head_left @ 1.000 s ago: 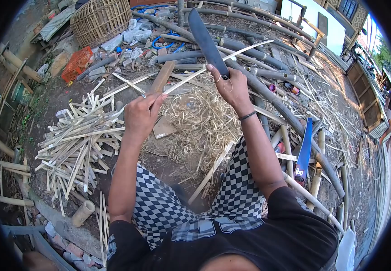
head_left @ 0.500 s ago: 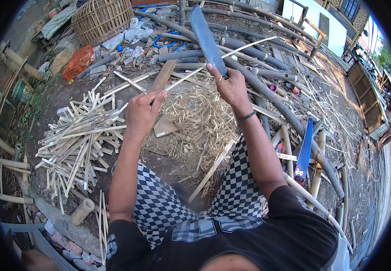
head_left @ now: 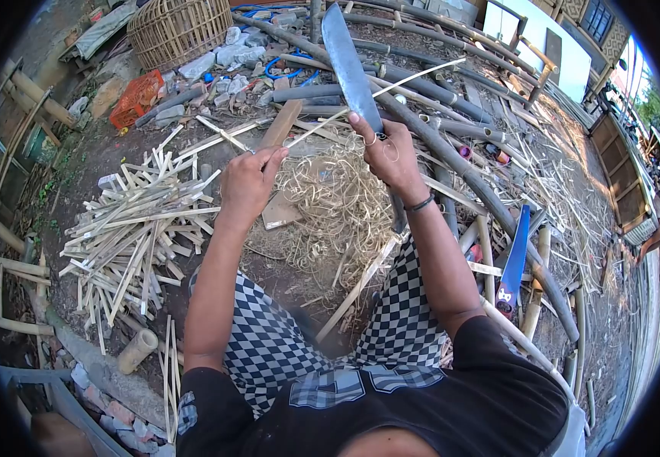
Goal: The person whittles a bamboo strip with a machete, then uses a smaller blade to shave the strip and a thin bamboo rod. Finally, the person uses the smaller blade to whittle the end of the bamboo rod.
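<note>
My right hand (head_left: 392,156) is closed around the lower part of a large machete (head_left: 349,72), its broad grey blade pointing up and away. Part of the dark handle shows below the wrist. A thin bamboo strip (head_left: 420,77) runs slantwise past the blade near my right thumb. My left hand (head_left: 250,183) is closed on the strip's near end. Just beyond my left fingers lies a flat wooden board (head_left: 283,122). A curly heap of bamboo shavings (head_left: 338,206) lies on the ground between my hands, and a loose shaving curl hangs at my right hand.
A pile of cut bamboo strips (head_left: 136,236) lies at left. A blue-bladed saw (head_left: 514,259) rests at right beside long bamboo poles (head_left: 490,198). Farther off are an orange crate (head_left: 136,99), a woven bamboo basket (head_left: 179,34) and rubble (head_left: 242,55).
The machete blade stands slightly more upright, and its handle now shows below my right wrist. My left hand has shifted slightly right in view, still on the bamboo strip.
</note>
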`<state>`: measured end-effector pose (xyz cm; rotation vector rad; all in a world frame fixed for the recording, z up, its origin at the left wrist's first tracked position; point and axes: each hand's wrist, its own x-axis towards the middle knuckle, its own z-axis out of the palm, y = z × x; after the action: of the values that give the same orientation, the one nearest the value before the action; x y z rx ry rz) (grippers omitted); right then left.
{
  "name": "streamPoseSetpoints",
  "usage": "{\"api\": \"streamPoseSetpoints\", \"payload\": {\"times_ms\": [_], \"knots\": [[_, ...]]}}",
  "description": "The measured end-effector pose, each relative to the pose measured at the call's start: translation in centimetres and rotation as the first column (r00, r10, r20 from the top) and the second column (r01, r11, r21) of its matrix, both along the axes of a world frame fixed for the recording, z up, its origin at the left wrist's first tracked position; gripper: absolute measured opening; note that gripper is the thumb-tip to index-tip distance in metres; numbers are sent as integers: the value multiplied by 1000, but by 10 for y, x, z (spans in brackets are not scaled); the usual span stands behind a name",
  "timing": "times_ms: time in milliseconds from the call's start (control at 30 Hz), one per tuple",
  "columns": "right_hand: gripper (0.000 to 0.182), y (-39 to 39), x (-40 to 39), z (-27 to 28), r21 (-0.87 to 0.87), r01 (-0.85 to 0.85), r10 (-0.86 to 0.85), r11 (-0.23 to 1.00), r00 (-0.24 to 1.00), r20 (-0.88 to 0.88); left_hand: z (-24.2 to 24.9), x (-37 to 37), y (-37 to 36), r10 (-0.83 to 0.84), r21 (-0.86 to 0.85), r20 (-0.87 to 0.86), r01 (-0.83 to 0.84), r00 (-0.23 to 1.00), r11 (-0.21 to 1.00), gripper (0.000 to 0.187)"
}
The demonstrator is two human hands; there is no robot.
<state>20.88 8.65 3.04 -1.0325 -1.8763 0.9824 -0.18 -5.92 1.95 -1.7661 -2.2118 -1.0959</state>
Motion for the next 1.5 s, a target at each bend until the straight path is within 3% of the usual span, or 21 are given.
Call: {"api": "streamPoseSetpoints", "payload": {"times_ms": [200, 267, 367, 700, 800, 867, 933, 1000, 1067, 1167, 1200, 1267, 1367, 1500], "knots": [[67, -10, -3, 1, -67, -86, 81, 994, 994, -80, -7, -1, 6, 4, -16, 18, -4, 1000, 1000, 34], [60, -19, -3, 9, -251, -172, 120, 953, 971, -207, -6, 1, 6, 2, -27, -22, -3, 1000, 1000, 37], [55, -24, -2, 14, -305, -259, 158, 917, 934, -320, -12, -1, 12, 16, -31, -51, -18, 999, 999, 32], [55, -42, -3, 26, -399, -288, 134, 870, 919, -371, -22, -5, 22, -29, -82, -20, 28, 999, 996, 29], [50, -44, 5, 37, -333, -425, 212, 842, 827, -520, -36, -17, 25, 61, -227, -78, -78, 995, 971, 30], [49, -43, 16, 47, -326, -377, 141, 867, 813, -565, -45, -26, 23, 46, -236, -24, -50, 999, 970, 33], [49, -30, 21, 45, -313, -356, 134, 881, 821, -555, -40, -24, 23, 46, -195, -9, -47, 999, 980, 32], [58, -17, 18, 32, -362, -171, 0, 917, 904, -428, -35, -20, 20, 35, -160, 4, -34, 999, 987, 32], [67, -5, 13, 13, -352, -130, 12, 927, 948, -317, -29, -14, 14, -7, -70, 27, 9, 1000, 998, 31], [82, -6, 3, 1, -157, -88, 95, 984, 995, 39, -23, -7, 12, 6, -40, -30, -7, 1000, 999, 30], [83, -12, -6, -3, -77, -37, 46, 996, 992, 118, -20, -3, 12, 2, -40, -33, -3, 999, 999, 30], [82, -22, -12, -9, 18, -88, 84, 996, 984, 158, -17, 5, 13, 14, 35, -151, -9, 989, 999, 26], [74, -37, -22, -1, 50, -115, 104, 992, 977, 184, -17, 15, 17, -14, 20, -183, 17, 983, 1000, 24], [66, -27, -31, -19, 5, -145, 144, 989, 985, 98, -14, 19, 19, -6, -1, -199, 6, 980, 1000, 23]]}}
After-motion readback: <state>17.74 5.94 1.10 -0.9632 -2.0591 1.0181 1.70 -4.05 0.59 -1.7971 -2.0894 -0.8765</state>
